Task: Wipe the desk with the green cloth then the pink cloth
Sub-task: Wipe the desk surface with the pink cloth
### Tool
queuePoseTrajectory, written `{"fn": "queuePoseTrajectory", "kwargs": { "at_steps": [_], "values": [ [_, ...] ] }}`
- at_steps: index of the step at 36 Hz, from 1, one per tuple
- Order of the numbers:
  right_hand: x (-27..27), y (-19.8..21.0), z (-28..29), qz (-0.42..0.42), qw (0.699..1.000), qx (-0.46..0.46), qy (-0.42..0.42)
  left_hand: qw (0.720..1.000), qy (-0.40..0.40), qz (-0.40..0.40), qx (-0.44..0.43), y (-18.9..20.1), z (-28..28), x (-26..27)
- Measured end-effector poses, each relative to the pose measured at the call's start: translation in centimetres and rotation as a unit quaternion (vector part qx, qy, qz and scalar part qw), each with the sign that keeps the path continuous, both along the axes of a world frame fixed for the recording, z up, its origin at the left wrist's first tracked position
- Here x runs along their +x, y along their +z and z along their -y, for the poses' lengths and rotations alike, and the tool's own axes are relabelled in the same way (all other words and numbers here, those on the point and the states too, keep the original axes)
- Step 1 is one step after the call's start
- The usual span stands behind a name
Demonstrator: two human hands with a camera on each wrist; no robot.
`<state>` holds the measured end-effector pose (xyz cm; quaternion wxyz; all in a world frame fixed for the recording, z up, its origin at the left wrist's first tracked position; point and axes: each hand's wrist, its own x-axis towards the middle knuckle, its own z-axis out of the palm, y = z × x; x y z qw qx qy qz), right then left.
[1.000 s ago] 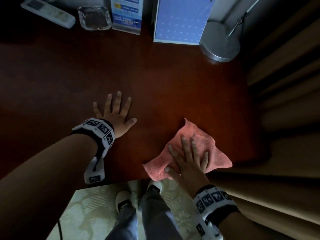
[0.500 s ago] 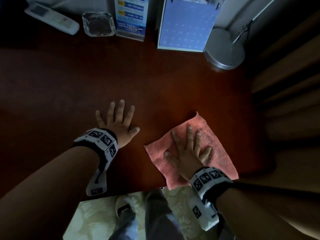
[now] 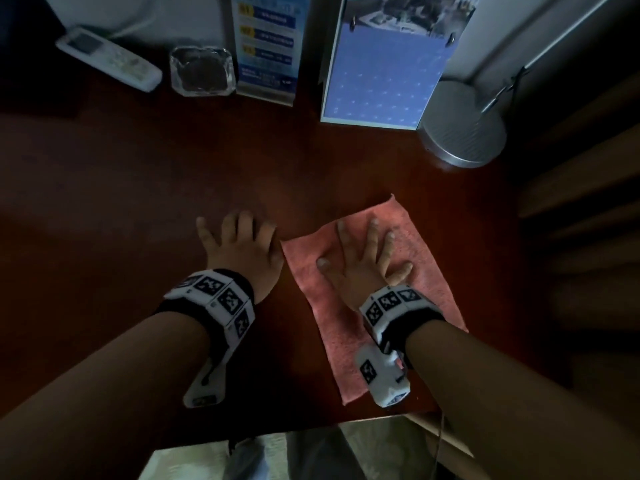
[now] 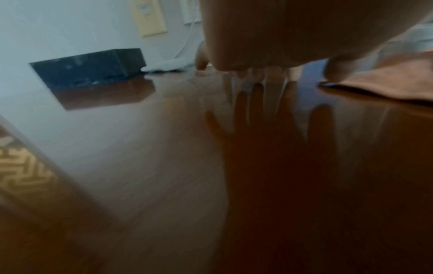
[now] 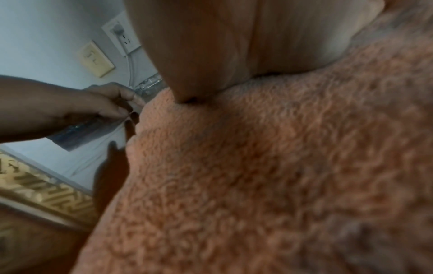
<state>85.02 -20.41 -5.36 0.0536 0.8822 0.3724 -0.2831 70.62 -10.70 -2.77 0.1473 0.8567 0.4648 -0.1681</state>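
Right hand (image 3: pixel 363 261) spread flat, pressing pink cloth (image 3: pixel 426 271) onto dark wooden surface (image 3: pixel 138 188); left hand (image 3: pixel 242 251) splayed flat just beside it.

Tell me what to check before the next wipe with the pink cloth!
1. Pink cloth lies flat on the desk: ok.
2. Right hand presses on the cloth, fingers spread: ok.
3. Left hand rests flat on bare desk beside the cloth: ok.
4. Glass ashtray and remote sit far back, out of the way: ok.
5. Green cloth already used: cannot tell, not in view.
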Motion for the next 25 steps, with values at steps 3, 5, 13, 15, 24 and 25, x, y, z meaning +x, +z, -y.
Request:
{"fn": "queuePoseTrajectory", "kwargs": {
  "at_steps": [3,5,13,15,24,25],
  "values": [
    [0.7,0.1,-1.5,-0.006,1.0,0.003,-0.003,1.0,-0.022,0.006,0.001,-0.7,-0.4,2.1],
    [1.3,0.1,-2.3,-0.01,1.0,0.008,-0.005,1.0,-0.026,0.011,-0.01,-1.3,-0.7,3.3],
    [2.8,0.1,-5.0,-0.017,1.0,0.026,-0.005,0.998,0.006,-0.002,-0.059,-3.5,-1.3,4.8],
    [3.3,0.1,-5.7,-0.017,0.999,0.034,0.0,0.998,0.004,-0.008,-0.067,-3.4,-1.4,4.8],
    [5.1,-0.5,-9.9,0.004,0.997,0.074,-0.026,0.995,-0.006,-0.047,-0.092,-3.1,-1.7,4.8],
    [5.1,-0.5,-10.2,0.003,0.997,0.075,-0.034,0.995,-0.006,-0.048,-0.092,-3.1,-1.7,4.9]
  ]
}}
